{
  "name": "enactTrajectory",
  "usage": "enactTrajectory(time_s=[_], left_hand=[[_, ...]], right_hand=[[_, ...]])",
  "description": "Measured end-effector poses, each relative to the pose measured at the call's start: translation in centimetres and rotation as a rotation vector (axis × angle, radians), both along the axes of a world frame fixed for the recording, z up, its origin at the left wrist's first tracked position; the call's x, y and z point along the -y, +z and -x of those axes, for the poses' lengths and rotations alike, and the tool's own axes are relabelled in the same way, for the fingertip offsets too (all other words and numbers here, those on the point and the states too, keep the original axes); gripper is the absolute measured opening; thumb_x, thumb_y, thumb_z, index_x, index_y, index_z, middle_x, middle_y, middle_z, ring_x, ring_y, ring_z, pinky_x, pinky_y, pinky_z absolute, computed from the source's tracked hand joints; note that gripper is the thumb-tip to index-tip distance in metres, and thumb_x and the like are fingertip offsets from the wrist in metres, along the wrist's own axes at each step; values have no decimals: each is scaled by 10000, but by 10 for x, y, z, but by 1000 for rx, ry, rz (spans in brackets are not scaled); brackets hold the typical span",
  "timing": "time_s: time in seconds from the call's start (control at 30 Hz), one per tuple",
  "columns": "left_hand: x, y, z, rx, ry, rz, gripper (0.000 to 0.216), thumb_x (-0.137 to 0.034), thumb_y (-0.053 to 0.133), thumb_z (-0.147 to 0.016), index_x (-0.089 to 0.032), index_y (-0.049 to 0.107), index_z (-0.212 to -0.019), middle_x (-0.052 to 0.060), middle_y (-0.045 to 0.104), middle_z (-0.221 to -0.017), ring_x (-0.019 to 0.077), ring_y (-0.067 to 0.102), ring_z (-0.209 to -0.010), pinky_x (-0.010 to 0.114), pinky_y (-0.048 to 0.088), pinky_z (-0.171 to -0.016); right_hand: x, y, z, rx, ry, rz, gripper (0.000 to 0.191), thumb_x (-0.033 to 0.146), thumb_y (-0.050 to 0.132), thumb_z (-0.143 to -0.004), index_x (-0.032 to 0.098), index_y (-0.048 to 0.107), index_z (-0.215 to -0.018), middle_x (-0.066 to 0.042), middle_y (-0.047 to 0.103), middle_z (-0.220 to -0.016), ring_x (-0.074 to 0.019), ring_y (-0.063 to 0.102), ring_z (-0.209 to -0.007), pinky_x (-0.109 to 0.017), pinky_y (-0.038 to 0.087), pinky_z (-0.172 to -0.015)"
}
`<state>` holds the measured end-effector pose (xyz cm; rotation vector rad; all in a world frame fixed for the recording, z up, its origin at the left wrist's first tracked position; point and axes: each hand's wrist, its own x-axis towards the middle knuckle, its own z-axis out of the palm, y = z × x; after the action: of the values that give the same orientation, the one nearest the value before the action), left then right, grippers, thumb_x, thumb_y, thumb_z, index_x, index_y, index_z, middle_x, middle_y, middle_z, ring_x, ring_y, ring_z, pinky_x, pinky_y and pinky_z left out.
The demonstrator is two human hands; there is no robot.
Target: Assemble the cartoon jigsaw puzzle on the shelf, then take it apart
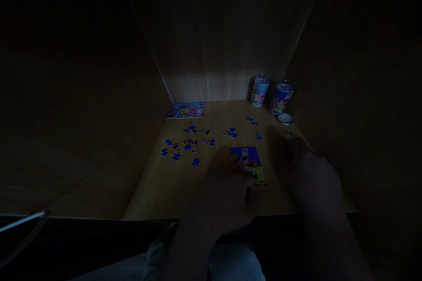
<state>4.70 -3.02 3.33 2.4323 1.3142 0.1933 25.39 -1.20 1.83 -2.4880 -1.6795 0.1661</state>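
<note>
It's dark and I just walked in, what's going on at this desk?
A person at a wooden desk works on a cartoon jigsaw. The left hand rests at the part-built section, the right hand beside it. Loose pieces lie scattered to the left; two tins and a lid stand at the back.

On the desk (171, 193), the joined puzzle patch (249, 162) lies near the front, right of centre. The left hand (224, 202) sits at its near-left edge and the right hand (306, 171) just to its right. Loose pieces (184, 144) spread to the left and behind it. A picture sheet (187, 109) lies at the back left. Two cans (259, 91) (281, 97) stand at the back right, with a lid (285, 118) before them.
</note>
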Motion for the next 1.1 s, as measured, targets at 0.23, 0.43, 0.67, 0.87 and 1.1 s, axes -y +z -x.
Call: enactTrajectory(time_s=[0.23, 0.43, 0.67, 0.87, 1.1], left_hand=[[2, -3, -6, -43, 15, -19, 245, -336, 562, -991, -215, 728, -855, 104, 787, -867, 300, 763, -806, 439, 575, -731], [2, 0, -6, -47, -1, -13, 212, -329, 584, -974, -220, 707, -840, 101, 799, -911, 297, 772, -850, 430, 578, -743], [0, -1, -1, -6, -19, 1, 232, -308, 567, -982, -222, 675, -796, 73, 781, -860, 261, 741, -798, 397, 529, -722], [-3, -2, 4, 83, 1, 63, 213, -298, 593, -947, -227, 637, -751, 37, 745, -809, 222, 688, -754, 358, 420, -658], [-3, -2, 4, 102, -9, 59, 223, -298, 581, -949, -226, 626, -743, 28, 728, -788, 212, 668, -752, 358, 383, -664]], right_hand=[[0, -5, -2, 7, 1, -5, 383, 461, 482, -1133, 214, 718, -1304, -169, 831, -990, -336, 810, -844, -378, 549, -701], [0, -3, -1, 23, 4, 33, 399, 479, 450, -1139, 233, 717, -1303, -167, 831, -1010, -368, 818, -897, -392, 540, -698], [0, -7, -4, 37, 31, 14, 423, 486, 429, -1139, 221, 707, -1318, -166, 825, -978, -376, 812, -881, -412, 538, -704], [1, -11, -8, 25, -2, -21, 439, 514, 439, -1134, 222, 723, -1297, -163, 816, -927, -351, 796, -804, -386, 520, -664], [0, -13, -9, 51, -17, -15, 376, 414, 478, -1121, 189, 725, -1292, -156, 802, -851, -345, 788, -757, -390, 527, -681]])
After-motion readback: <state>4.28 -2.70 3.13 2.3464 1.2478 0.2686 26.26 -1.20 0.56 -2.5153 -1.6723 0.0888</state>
